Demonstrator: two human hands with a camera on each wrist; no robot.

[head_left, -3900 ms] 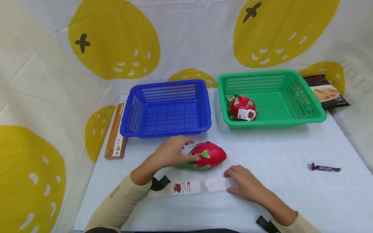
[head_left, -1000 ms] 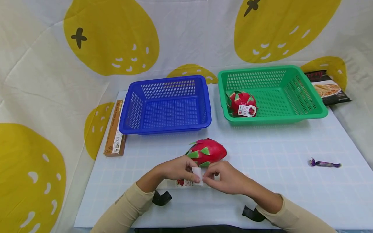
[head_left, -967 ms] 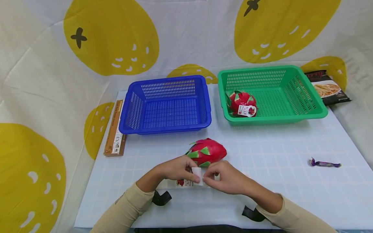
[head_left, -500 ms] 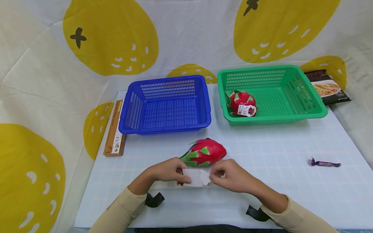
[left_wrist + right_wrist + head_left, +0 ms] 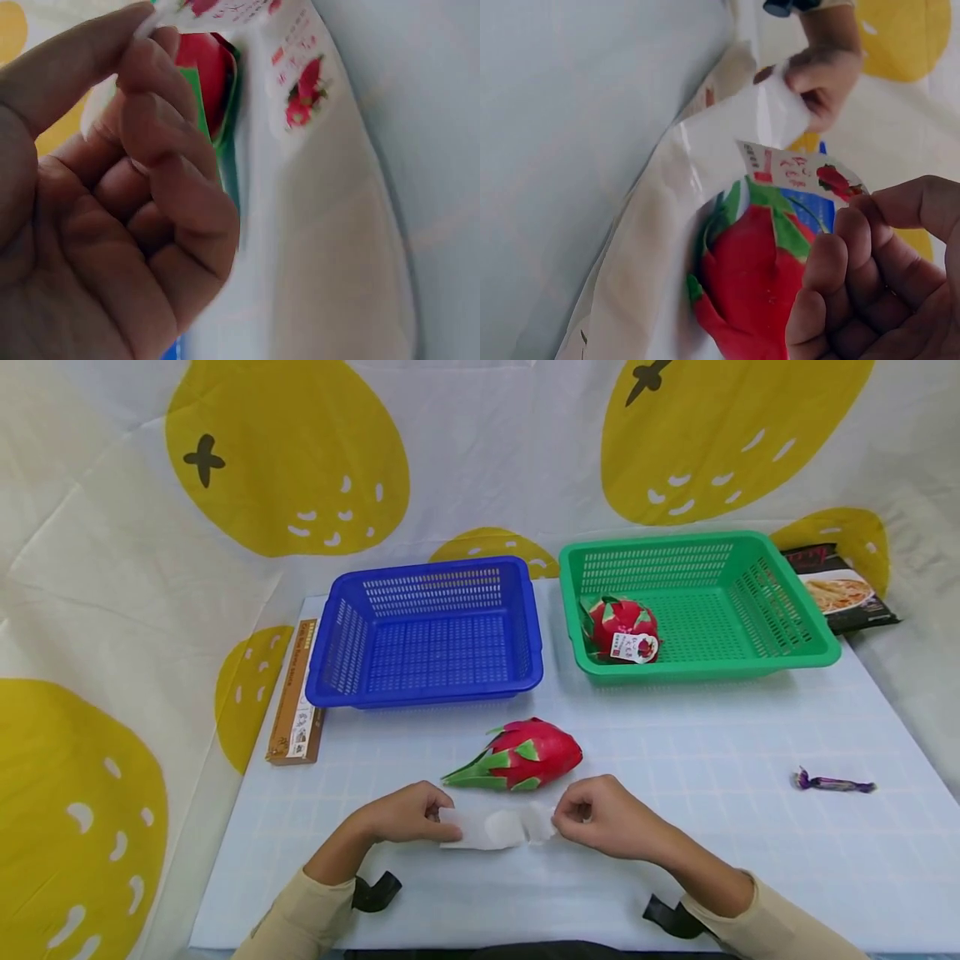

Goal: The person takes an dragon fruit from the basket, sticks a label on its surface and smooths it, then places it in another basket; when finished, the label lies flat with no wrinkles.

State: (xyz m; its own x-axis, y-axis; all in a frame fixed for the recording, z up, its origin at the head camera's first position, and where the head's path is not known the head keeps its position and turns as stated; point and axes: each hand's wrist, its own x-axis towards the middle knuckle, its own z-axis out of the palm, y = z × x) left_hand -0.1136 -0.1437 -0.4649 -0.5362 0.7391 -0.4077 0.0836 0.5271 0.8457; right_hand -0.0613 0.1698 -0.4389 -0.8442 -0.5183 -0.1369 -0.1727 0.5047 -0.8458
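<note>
Left fingers (image 5: 199, 202) pinching label strip (image 5: 727, 140), right fingers (image 5: 826, 261) pinching printed label (image 5: 799, 172), dragon fruit (image 5: 546, 753) just beyond

Left hand (image 5: 408, 812) pinches between thumb and forefinger; right hand (image 5: 611, 816) likewise, other fingers curled; forearms (image 5: 305, 906) angled inward.

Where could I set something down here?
The widest free patch lies between the green plastic basket, slim purple wrapped stick and red dragon fruit on the table. The blue plastic basket is bare inside. It's crowded beside that fruit, where the left hand holds a white label strip and the right hand a printed sticker.
</note>
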